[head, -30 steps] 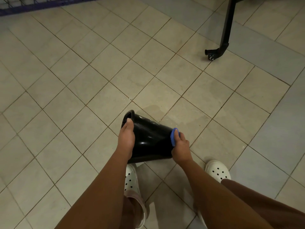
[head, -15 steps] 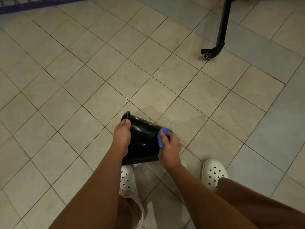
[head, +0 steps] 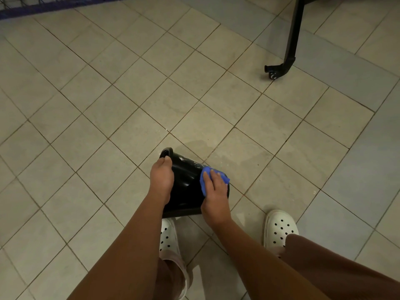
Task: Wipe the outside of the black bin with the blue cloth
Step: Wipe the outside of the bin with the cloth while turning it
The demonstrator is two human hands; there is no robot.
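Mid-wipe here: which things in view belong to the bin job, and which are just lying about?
In the job: black bin, tilted; blue cloth; left hand gripping its rim; right hand pressing the cloth on its side.
Just about: black wheeled leg; white clogs; blue wire frame, top left.

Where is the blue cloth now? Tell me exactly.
Head view, low and near the middle: the blue cloth is pressed by the right hand against the side of the tilted black bin, whose rim the left hand grips.
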